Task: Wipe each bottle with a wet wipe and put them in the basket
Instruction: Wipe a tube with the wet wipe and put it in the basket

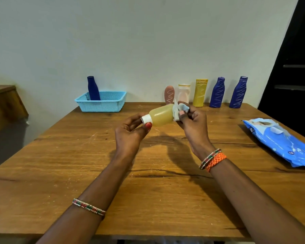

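**Seven bottles, one in hand under the wipe**

Seven bottles show in all. One dark blue bottle stands upright in the light blue basket at the table's far left. Five wait in a row along the far edge: a pink-brown bottle, a clear bottle, a yellow bottle and two blue bottles with white scribbles. The seventh, a translucent yellow bottle, is held on its side above the wooden table.

The left hand pinches its white cap between thumb and fingers. The right hand curls around a crumpled wet wipe, pressing it against the bottle's base end. Both forearms reach forward, wrists raised, hands facing each other.

One blue wipes packet lies flat at the right.
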